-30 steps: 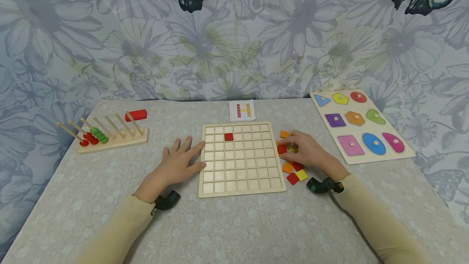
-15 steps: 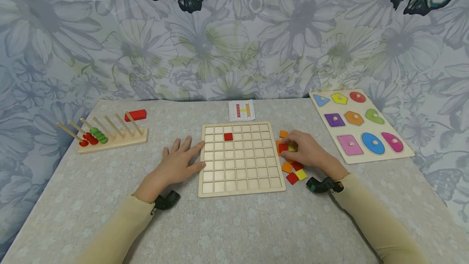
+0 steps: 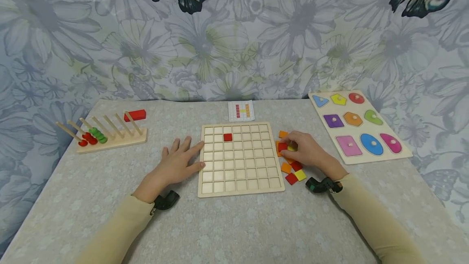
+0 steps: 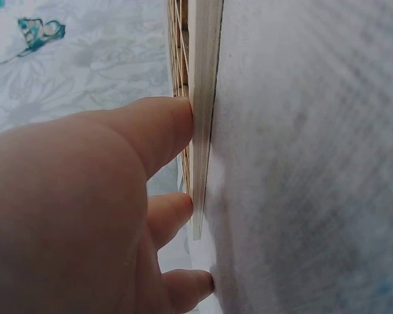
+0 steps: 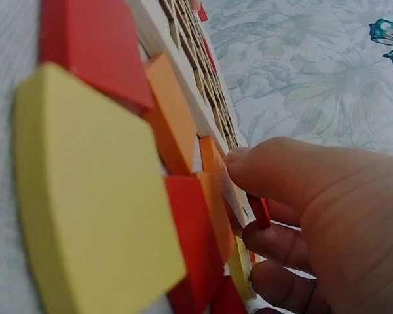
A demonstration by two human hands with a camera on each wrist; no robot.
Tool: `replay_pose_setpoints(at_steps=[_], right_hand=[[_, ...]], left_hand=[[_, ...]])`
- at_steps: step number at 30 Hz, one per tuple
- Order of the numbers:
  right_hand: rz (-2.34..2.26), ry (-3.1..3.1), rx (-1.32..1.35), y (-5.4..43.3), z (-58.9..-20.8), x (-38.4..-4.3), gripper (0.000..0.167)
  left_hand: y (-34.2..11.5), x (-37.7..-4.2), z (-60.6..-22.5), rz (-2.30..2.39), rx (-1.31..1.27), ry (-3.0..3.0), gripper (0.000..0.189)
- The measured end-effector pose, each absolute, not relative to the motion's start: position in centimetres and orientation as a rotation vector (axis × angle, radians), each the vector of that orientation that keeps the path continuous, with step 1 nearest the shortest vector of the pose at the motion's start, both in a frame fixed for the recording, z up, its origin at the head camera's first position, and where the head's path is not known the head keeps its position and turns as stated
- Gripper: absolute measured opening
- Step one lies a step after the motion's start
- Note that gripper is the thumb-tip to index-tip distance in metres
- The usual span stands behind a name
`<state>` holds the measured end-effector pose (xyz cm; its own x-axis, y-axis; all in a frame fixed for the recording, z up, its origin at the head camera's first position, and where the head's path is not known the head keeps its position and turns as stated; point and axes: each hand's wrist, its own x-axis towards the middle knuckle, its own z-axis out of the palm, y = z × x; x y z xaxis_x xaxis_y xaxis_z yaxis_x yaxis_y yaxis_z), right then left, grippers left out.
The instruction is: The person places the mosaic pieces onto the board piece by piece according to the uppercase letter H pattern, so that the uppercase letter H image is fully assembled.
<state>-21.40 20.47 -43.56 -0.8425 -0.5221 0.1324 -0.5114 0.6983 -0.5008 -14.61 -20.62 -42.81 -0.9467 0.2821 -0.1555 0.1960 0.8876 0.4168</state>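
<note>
The left hand touches a pale wooden grid board at its left edge; its fingers spread. By the right edge, the right hand pinches a red square tile.

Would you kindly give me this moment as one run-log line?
left hand: touches left edge of grid board | right hand: pinches red tile among loose tiles | on board: one seated red tile

A pinched red tile is beside the gridded board.
</note>
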Motion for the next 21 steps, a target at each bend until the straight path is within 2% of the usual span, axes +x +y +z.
replay_pose_setpoints(at_steps=[21], right_hand=[[-0.853,2.898,-0.920,19.8,-41.0,-22.6,0.029]], left_hand=[[-20.8,-14.7,-43.0,0.601,0.370,2.841,0.069]])
